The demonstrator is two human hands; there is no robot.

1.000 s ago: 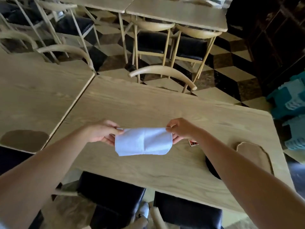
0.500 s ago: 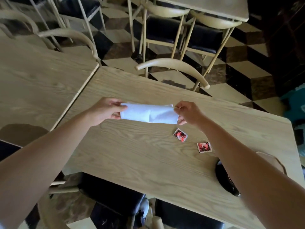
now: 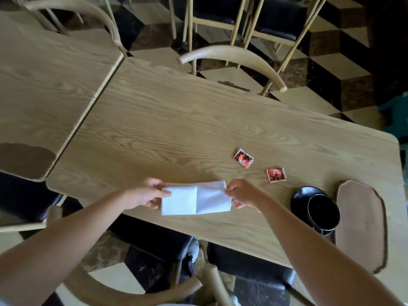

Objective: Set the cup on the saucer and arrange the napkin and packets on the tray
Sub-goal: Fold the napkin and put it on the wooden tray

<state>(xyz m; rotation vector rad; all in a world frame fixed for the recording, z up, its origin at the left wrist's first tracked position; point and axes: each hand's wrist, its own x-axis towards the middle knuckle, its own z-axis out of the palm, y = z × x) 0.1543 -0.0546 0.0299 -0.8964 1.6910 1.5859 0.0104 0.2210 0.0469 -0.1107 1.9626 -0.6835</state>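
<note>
A folded white napkin (image 3: 195, 200) is stretched between both hands just above the near part of the wooden table (image 3: 176, 129). My left hand (image 3: 144, 193) pinches its left end, my right hand (image 3: 241, 193) its right end. Two red packets (image 3: 243, 158) (image 3: 276, 175) lie on the table to the right. A black cup (image 3: 323, 212) sits on a black saucer (image 3: 301, 196) near the front right edge. Beside it, at the table's right end, lies a flat brown wooden tray (image 3: 362, 224).
A second wooden table (image 3: 44, 74) adjoins on the left. Curved-back chairs (image 3: 231, 56) stand at the far side, and dark-seated chairs (image 3: 154, 237) are tucked under the near edge. The floor is checkered.
The view has tilted down, bringing the cup, saucer and tray into sight. The napkin, still held by both hands, is now lower and nearer the table's front edge.
</note>
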